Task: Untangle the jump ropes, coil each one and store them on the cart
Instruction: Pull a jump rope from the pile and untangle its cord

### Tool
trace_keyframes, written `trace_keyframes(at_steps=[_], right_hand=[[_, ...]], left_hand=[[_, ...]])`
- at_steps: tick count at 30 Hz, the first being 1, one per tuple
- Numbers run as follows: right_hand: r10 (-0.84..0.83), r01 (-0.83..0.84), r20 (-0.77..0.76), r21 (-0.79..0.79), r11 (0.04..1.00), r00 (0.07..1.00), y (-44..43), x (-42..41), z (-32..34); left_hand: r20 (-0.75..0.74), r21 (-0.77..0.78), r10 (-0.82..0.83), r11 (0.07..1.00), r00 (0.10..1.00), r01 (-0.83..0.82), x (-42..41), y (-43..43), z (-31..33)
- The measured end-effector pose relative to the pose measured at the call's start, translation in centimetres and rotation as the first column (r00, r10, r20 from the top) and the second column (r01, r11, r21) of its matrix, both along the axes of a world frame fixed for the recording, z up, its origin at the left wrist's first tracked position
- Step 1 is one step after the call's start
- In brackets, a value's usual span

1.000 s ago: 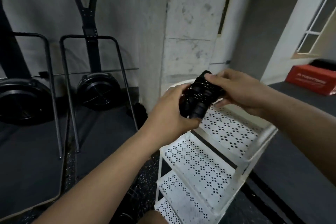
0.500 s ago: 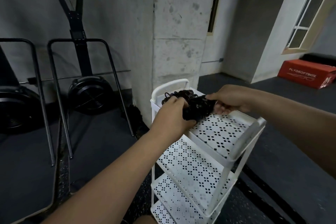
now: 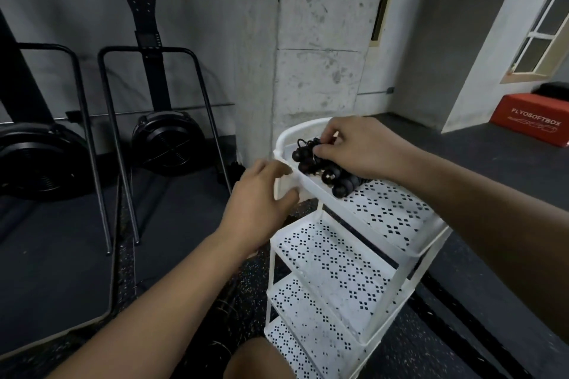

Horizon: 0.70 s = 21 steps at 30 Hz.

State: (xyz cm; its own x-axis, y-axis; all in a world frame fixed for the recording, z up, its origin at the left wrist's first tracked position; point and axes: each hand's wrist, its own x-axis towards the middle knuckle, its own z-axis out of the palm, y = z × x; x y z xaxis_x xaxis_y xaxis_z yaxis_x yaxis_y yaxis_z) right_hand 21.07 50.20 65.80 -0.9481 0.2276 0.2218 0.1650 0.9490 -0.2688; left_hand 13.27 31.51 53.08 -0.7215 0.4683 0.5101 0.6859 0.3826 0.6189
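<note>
White cart (image 3: 308, 184) with four perforated shelves stands on the dark rubber floor (image 3: 462, 332), just in front of a concrete pillar (image 3: 320, 40). Its top shelf has a low raised wall and a rounded handle at the far end. In the far end of that top shelf lies the bundle of black jump ropes (image 3: 328, 171): thick dark handles with rounded ends packed side by side, and thin cord looped on top of them. The bundle rests against the shelf's near wall.

The right grip (image 3: 363, 151) is over the bundle, fingers and thumb curled down and pinching the ropes at their top, near the cord loops. The left grip (image 3: 261, 203) is outside the shelf, at its near corner, apart from the ropes. Its fingers are relaxed and lie against the outer wall of the shelf, thumb below them; it holds no rope. Motion blur hides whether it clasps the wall.

To the left, two black fan machines (image 3: 167, 144) stand against the grey wall. A red box (image 3: 529, 123) marked PLYOSOFTBOX sits far right on the floor.
</note>
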Motion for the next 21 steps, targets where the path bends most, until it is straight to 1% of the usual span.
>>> trace_keyframes(at_steps=[2,5,9,12,15,18,21], right_hand=[[0.067,-0.066,0.019,-0.026,0.997,0.998,-3.1,-0.6,-0.6],[0.121,-0.117,0.028,-0.106,0.988,0.992,-7.2,-1.8,-2.8],[0.149,-0.145,0.003,-0.205,0.968,0.989,-11.5,-3.7,-7.8],[0.163,-0.154,0.007,-0.293,0.944,0.987,-13.7,-5.3,-13.0],[0.148,-0.106,0.071,-0.415,0.904,0.986,-14.9,-7.0,-19.1],[0.137,-0.043,0.167,-0.474,0.880,0.976,-15.3,-8.6,-25.3],[0.183,-0.008,0.274,-0.535,0.845,0.944,-15.1,-10.1,-31.4]], left_hand=[[0.066,-0.005,0.019,1.000,0.998,-0.019,-0.6,-2.0,-0.8],[0.170,0.015,0.059,0.998,0.984,-0.062,-1.5,-5.3,-2.5],[0.263,-0.025,0.104,0.995,0.959,-0.101,-2.3,-9.2,-6.1],[0.336,-0.039,0.146,0.989,0.931,-0.141,-3.2,-11.5,-10.0],[0.430,-0.089,0.212,0.977,0.878,-0.192,-4.2,-13.4,-14.6],[0.481,-0.166,0.268,0.963,0.835,-0.213,-5.6,-14.8,-19.6],[0.541,-0.247,0.305,0.949,0.784,-0.199,-7.2,-15.9,-25.1]])
